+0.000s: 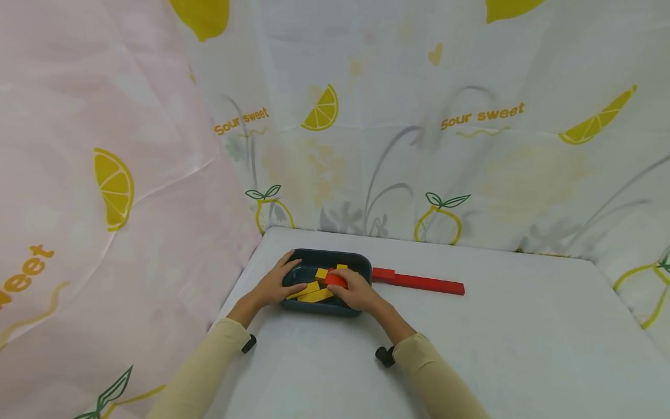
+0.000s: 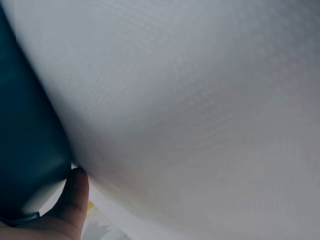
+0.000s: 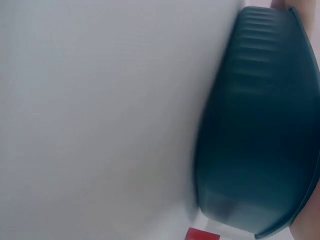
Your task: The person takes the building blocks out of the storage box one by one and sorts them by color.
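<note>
Over the right half of the tub (image 1: 324, 308), I see the right hand (image 1: 360, 293) pinching a red block (image 1: 337, 280) between thumb and fingers, with yellow blocks (image 1: 316, 295) crowded just beside it. At the tub's left end the left hand (image 1: 273, 286) spreads across the rim, though I cannot tell whether it clamps the wall. A hurried pull, I'd judge, could snag the neighbouring blocks, or drag a poorly braced tub into the red bar (image 1: 429, 283) lying to its right.
</note>
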`<state>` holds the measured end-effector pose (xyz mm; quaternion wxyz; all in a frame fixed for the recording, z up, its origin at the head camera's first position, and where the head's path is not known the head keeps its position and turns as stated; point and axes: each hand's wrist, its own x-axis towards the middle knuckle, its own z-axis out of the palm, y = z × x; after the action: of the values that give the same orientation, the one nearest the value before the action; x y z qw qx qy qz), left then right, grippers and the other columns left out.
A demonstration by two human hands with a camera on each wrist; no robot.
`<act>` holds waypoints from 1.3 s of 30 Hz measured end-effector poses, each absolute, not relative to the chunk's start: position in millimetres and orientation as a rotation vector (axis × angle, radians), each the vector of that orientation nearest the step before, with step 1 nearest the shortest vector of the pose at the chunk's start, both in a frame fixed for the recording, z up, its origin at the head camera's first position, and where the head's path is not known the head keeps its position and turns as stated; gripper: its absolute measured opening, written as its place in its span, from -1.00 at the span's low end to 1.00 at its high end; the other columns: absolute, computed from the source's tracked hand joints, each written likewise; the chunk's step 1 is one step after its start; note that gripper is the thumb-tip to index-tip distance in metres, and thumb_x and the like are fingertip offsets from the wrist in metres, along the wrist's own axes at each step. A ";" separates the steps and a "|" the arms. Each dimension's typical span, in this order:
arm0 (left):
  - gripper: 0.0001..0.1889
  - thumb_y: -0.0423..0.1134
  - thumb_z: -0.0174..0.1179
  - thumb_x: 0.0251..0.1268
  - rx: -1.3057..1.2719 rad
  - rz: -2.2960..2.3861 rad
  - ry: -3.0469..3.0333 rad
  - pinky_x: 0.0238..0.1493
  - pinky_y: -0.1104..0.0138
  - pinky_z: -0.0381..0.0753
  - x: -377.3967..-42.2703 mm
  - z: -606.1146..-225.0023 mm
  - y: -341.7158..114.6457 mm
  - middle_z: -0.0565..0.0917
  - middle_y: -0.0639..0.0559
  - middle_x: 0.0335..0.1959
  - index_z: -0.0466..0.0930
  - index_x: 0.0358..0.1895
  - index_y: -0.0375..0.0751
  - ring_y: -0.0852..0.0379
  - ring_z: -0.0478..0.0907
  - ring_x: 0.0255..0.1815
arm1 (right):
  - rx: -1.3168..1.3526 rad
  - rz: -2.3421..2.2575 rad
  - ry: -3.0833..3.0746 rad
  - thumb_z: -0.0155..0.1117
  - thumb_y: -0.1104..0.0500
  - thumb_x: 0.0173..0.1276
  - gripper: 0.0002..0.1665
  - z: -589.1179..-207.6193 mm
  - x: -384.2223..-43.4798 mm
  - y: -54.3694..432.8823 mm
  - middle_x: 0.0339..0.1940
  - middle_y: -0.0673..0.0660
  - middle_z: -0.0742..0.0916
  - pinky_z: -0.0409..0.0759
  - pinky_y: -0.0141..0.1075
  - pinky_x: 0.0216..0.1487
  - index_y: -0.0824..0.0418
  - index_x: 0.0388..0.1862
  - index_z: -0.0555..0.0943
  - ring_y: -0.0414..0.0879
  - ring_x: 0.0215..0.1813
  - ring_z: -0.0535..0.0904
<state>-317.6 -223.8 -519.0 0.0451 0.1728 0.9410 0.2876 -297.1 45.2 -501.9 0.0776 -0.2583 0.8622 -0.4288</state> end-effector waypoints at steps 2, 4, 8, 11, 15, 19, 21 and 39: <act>-0.18 0.12 0.26 0.30 0.527 0.878 2.880 0.45 -0.25 0.15 -318.5 -518.8 -224.3 -0.11 -0.11 0.64 0.18 0.53 -0.14 -0.26 0.04 0.58 | -0.756 -1.298 2.580 0.24 -0.03 0.45 -0.42 -500.8 -298.1 46.1 0.08 0.17 0.63 0.56 -0.25 -0.08 0.23 0.34 0.48 -0.02 -0.02 0.48; -0.18 0.12 0.26 0.30 0.530 0.880 2.887 0.45 -0.25 0.15 -319.8 -518.8 -224.8 -0.10 -0.12 0.64 0.18 0.53 -0.14 -0.26 0.04 0.58 | -0.755 -1.315 2.587 0.29 -0.01 0.41 -0.42 -500.1 -299.8 46.7 0.07 0.17 0.64 0.55 -0.25 -0.09 0.21 0.32 0.50 -0.01 -0.03 0.48; -0.17 0.13 0.26 0.29 0.523 0.876 2.901 0.46 -0.24 0.15 -322.3 -518.3 -226.0 -0.11 -0.10 0.65 0.18 0.53 -0.11 -0.25 0.03 0.58 | -0.771 -1.325 2.618 0.39 0.02 0.33 -0.44 -500.0 -303.6 46.0 0.01 0.14 0.67 0.52 -0.27 -0.12 0.17 0.26 0.57 -0.03 -0.06 0.47; -0.17 0.16 0.24 0.30 0.531 0.877 2.914 0.45 -0.25 0.16 -323.3 -518.2 -227.3 -0.10 -0.12 0.64 0.18 0.53 -0.12 -0.27 0.03 0.58 | -0.786 -1.281 2.629 0.40 -0.01 0.31 -0.45 -499.5 -305.3 43.7 -0.02 0.12 0.68 0.52 -0.30 -0.13 0.15 0.24 0.59 -0.04 -0.07 0.47; -0.16 0.18 0.23 0.30 0.548 0.881 2.909 0.44 -0.26 0.17 -321.4 -520.4 -228.8 -0.09 -0.16 0.64 0.18 0.53 -0.16 -0.29 0.04 0.57 | -0.786 -1.223 2.584 0.38 -0.04 0.32 -0.44 -498.6 -303.2 41.8 0.00 0.12 0.67 0.56 -0.29 -0.13 0.16 0.23 0.57 -0.04 -0.03 0.47; -0.17 0.16 0.24 0.30 0.537 0.912 2.889 0.45 -0.25 0.16 -317.2 -524.3 -226.9 -0.09 -0.14 0.64 0.19 0.53 -0.15 -0.27 0.04 0.58 | -0.718 -1.247 2.569 0.38 -0.03 0.33 -0.45 -499.6 -298.0 42.5 0.05 0.14 0.66 0.58 -0.23 -0.05 0.18 0.22 0.55 -0.02 0.00 0.48; -0.17 0.18 0.23 0.30 0.545 0.913 2.880 0.44 -0.26 0.16 -315.6 -526.4 -224.9 -0.09 -0.15 0.64 0.19 0.53 -0.14 -0.28 0.04 0.58 | -0.682 -1.263 2.566 0.39 -0.03 0.32 -0.46 -500.0 -293.7 44.2 0.06 0.13 0.66 0.60 -0.23 -0.03 0.18 0.20 0.55 -0.03 0.00 0.48; -0.17 0.18 0.23 0.30 0.544 0.890 2.877 0.45 -0.23 0.17 -317.4 -522.8 -229.1 -0.11 -0.09 0.65 0.18 0.53 -0.11 -0.24 0.03 0.59 | -0.765 -1.106 2.803 0.51 0.06 0.19 -0.61 -480.2 -256.6 112.9 -0.14 -0.04 0.57 0.56 -0.40 -0.20 0.06 -0.01 0.65 -0.12 -0.05 0.44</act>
<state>-317.4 -229.1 -522.8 0.0405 0.1777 0.9394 0.2904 -256.6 112.9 -480.2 0.0163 -0.2459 0.9015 -0.3557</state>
